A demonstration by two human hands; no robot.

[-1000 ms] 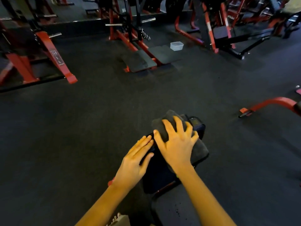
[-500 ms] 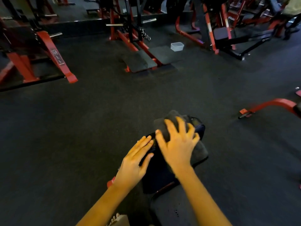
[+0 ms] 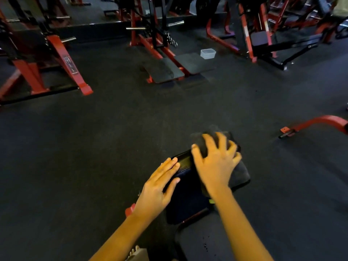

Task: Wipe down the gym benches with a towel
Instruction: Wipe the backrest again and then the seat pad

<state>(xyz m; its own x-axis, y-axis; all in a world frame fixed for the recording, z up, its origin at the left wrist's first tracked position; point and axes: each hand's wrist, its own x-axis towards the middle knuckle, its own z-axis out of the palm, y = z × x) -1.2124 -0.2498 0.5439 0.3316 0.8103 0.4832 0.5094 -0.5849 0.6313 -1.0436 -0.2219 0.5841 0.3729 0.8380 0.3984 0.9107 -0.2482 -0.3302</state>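
A black padded gym bench (image 3: 186,202) runs from the bottom of the head view up to the middle. A dark grey towel (image 3: 239,172) lies over its far end. My right hand (image 3: 214,162) presses on the towel with fingers spread. My left hand (image 3: 160,187) rests flat on the bench's left edge, fingers straight. A second black pad (image 3: 203,242) sits nearer to me. Part of the towel is hidden under my right hand.
Dark rubber floor (image 3: 94,157) surrounds the bench. Red machine frames stand at the left (image 3: 62,61) and back (image 3: 150,46), with two foot plates (image 3: 163,70). A clear plastic container (image 3: 208,53) sits on the floor. A red curved leg (image 3: 316,123) lies at the right.
My right hand has slid slightly forward and right on the towel, and it is blurred by motion. The left hand stays on the bench edge.
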